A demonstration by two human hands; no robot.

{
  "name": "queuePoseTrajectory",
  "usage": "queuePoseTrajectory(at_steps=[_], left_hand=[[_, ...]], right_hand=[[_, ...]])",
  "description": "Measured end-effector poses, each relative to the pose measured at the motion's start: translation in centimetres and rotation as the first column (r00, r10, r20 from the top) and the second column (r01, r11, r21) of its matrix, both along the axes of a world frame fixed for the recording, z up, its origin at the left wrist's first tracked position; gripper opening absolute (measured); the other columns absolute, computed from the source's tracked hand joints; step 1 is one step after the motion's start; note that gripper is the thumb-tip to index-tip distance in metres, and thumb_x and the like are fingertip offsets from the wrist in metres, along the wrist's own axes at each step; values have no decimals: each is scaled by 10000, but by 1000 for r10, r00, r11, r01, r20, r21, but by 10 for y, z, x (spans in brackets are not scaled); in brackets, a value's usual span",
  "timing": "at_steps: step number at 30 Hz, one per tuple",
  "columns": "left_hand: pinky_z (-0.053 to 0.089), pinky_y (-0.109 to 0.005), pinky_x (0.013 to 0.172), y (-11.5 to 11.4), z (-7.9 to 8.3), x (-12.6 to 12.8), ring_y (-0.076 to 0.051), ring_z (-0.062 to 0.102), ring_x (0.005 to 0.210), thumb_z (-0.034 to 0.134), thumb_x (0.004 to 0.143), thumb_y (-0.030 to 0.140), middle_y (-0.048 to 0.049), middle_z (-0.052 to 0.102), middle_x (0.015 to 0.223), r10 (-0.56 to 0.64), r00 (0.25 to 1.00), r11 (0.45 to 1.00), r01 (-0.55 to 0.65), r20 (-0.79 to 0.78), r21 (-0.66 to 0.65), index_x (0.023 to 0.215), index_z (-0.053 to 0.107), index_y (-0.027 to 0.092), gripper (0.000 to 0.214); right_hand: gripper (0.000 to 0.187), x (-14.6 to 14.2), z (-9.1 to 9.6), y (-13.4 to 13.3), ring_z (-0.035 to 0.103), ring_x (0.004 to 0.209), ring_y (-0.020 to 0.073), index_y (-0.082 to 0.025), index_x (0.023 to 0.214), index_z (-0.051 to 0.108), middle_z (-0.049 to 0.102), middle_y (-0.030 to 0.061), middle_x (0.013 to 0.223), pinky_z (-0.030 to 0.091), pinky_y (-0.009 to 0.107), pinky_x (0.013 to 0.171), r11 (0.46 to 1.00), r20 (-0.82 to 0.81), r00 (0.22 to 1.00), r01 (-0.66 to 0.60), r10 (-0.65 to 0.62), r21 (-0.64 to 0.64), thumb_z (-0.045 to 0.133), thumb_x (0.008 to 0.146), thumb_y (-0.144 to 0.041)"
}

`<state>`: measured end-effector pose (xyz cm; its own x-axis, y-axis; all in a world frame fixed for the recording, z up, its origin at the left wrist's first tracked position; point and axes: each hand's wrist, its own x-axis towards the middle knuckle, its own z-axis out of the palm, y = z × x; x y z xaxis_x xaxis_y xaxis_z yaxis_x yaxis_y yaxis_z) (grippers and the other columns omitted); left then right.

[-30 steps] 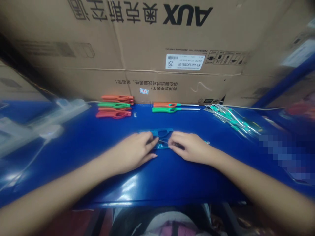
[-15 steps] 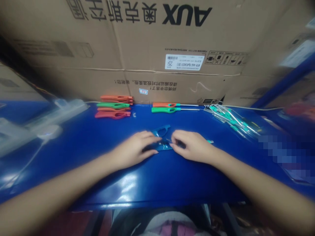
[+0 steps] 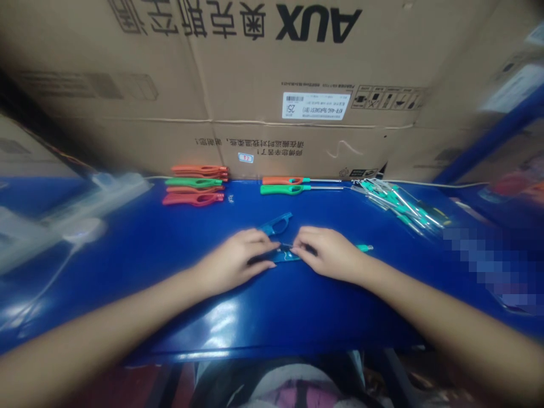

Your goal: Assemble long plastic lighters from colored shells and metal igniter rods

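On the blue table [image 3: 297,306] my left hand [image 3: 236,259] and my right hand [image 3: 329,252] meet over a blue plastic lighter shell [image 3: 285,256]. Both hands have their fingers curled down onto it, pinching it at the middle. A second blue shell half [image 3: 276,223] lies tilted just behind my left fingers. A green tip with a metal rod [image 3: 364,247] sticks out to the right of my right hand.
Orange and green shell halves [image 3: 195,183] are stacked at the back left. Two finished long lighters, orange and green [image 3: 293,185], lie at the back centre. A heap of green-ended metal rods [image 3: 399,205] lies back right. A large cardboard box [image 3: 272,85] walls the back; white plastic items [image 3: 72,209] lie left.
The blue shell has come apart: one half has swung up and back behind my left fingers. The green tip now shows farther to the right of my right hand.
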<state>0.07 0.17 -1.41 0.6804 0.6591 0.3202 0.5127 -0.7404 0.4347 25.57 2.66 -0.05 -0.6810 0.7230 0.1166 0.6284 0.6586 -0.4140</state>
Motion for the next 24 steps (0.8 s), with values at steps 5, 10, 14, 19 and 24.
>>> queuePoseTrajectory(at_steps=[5,10,14,19,24], left_hand=[[499,-383,927,-4,8,0,-221,618,1013,603,989,273,-92,655,1096,-10,993,1000,13,-119,27,1317,659,229,336],[518,-395,890,-13,22,3,-245,622,994,513,1027,265,-116,655,1106,7,942,991,39,-334,131,1331,655,209,340],[524,-394,906,-16,25,3,-245,627,1007,499,1029,245,-119,660,1118,-12,942,987,65,-336,146,1306,663,192,326],[475,-400,970,-13,22,1,-245,583,1086,504,1015,217,-103,628,1235,-40,959,996,61,-280,67,1369,584,232,364],[448,-378,917,-13,23,1,-237,567,1044,483,1017,205,-76,620,1219,-46,951,995,71,-304,71,1321,615,303,345]], right_hand=[[63,2,5,2,611,791,159,-181,891,661,687,36,903,409,266,696,998,-24,999,-44,44,-41,611,928,-189],[44,6,13,3,574,747,135,-192,905,656,674,16,893,389,249,668,992,-39,996,-78,75,-101,631,903,-156],[72,10,17,2,590,790,141,-191,921,675,684,20,912,416,255,702,981,-43,992,-121,116,-150,651,887,-132],[99,14,21,3,593,793,134,-191,909,658,686,10,917,425,240,700,972,-65,985,-167,158,-165,657,875,-98],[78,16,25,3,581,754,130,-192,900,654,675,9,890,411,240,674,969,-52,982,-188,182,-157,647,893,-115]])
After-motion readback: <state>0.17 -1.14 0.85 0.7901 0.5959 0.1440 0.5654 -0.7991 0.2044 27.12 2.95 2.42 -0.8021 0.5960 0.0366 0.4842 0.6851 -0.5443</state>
